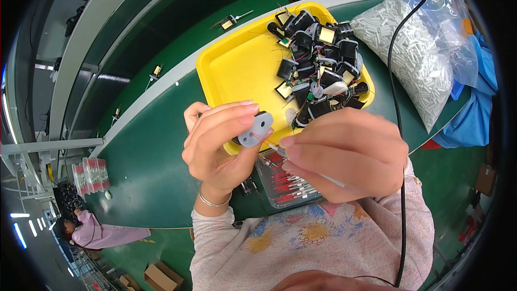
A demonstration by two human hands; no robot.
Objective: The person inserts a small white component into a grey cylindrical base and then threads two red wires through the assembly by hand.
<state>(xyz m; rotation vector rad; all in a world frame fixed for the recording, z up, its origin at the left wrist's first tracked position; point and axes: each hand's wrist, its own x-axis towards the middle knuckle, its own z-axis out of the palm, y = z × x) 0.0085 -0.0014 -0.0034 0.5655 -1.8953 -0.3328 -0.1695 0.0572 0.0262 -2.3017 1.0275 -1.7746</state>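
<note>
My left hand (215, 145) is closed round a small black part with a grey oval end cap (260, 125). Holes show in the cap, and thin red wires (262, 138) come out of it toward my right hand. My right hand (350, 153) pinches a slim pale rod-like piece (333, 181), its tip close to the wires; its exact kind I cannot make out. Behind both hands is a yellow tray (226, 67), its right part piled with black parts (318, 59) bearing wires and small green boards. Below them sits a clear box (280, 199) of red and white leads.
A clear bag of short white tubes (404, 37) stands at the right, beside blue cloth (468, 126). A black cable (396, 81) hangs down in front. Small parts lie along the green line (229, 22) at the back. Another person (102, 229) is at far left.
</note>
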